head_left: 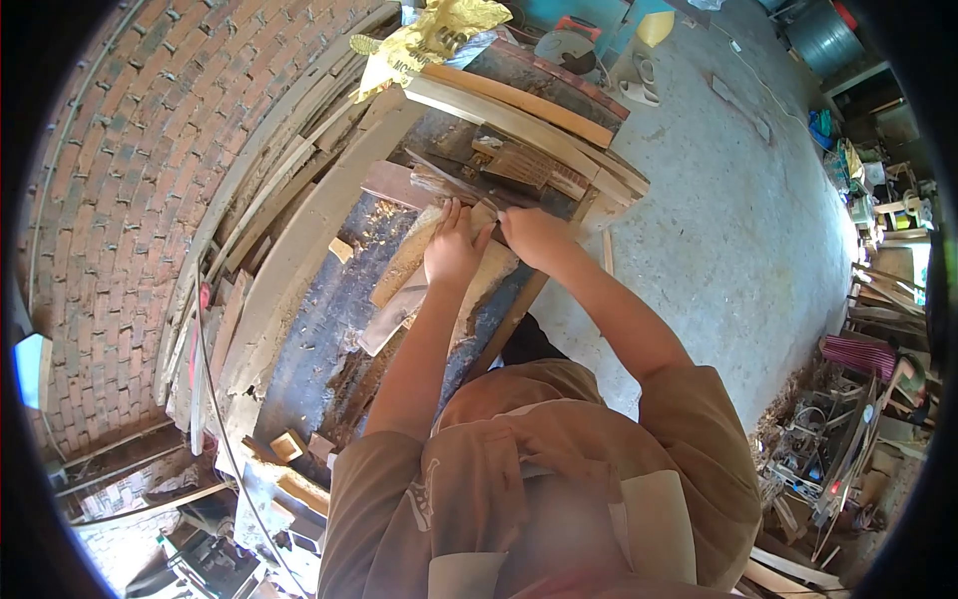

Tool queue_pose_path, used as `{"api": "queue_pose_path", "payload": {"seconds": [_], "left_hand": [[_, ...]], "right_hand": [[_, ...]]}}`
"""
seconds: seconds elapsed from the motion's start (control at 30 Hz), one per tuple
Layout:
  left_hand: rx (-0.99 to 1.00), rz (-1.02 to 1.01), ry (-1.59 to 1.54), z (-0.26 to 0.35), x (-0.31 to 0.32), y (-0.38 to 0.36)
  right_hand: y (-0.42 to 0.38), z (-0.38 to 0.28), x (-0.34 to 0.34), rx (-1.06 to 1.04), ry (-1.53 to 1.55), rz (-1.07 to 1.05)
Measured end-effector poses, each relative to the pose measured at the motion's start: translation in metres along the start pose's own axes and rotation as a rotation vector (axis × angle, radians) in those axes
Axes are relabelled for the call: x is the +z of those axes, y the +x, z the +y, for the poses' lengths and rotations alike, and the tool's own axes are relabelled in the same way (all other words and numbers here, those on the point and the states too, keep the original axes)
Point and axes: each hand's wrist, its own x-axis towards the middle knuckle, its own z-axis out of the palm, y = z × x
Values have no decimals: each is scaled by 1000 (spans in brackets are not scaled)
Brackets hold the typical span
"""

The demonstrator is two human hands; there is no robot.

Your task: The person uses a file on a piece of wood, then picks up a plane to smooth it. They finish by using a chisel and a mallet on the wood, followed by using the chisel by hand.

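My left hand is over the workbench, its fingers closed on a small wooden block. Close to it on the right, my right hand has its fingers curled in at the block's other end. What those right fingers grip is too small and covered to make out. Beneath my left hand lies a pale wooden board, with another light board nearer to me. Just beyond the hands are a reddish-brown wood piece and a ridged wooden block.
Long planks are stacked along the brick wall on the left. A yellow bag and a round saw blade are at the far end. Concrete floor stretches to the right, with clutter beyond it.
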Motion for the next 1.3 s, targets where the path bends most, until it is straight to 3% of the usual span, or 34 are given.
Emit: {"api": "queue_pose_path", "payload": {"seconds": [0.13, 0.2, 0.37, 0.6, 0.7, 0.87, 0.93, 1.03, 1.2, 1.3], "left_hand": [[26, 37, 42, -1, 2, -1], [13, 40, 30, 1, 1, 0], [-10, 23, -7, 1, 0, -1], [-13, 45, -14, 2, 1, 1], [-33, 39, -8, 0, -1, 0], [-26, 40, 7, 1, -1, 1], [-39, 33, -9, 2, -1, 0], [-40, 21, -17, 2, -3, 0], [-2, 55, 19, 1, -1, 1], [0, 78, -3, -2, -3, 2]], "right_hand": [[-12, 7, 5, 26, 18, 20], [-46, 24, 7, -58, 22, 142], [-112, 42, -19, 166, -19, -83], [-12, 12, 8, -16, 52, 21], [0, 4, 9, 31, 61, 15], [-78, 46, 9, -8, 36, 112], [-108, 49, -9, 130, 12, -56], [-110, 45, -17, 156, -20, -88], [-31, 21, 2, -50, 7, 21], [-1, 8, 2, -30, 6, 4]]}}
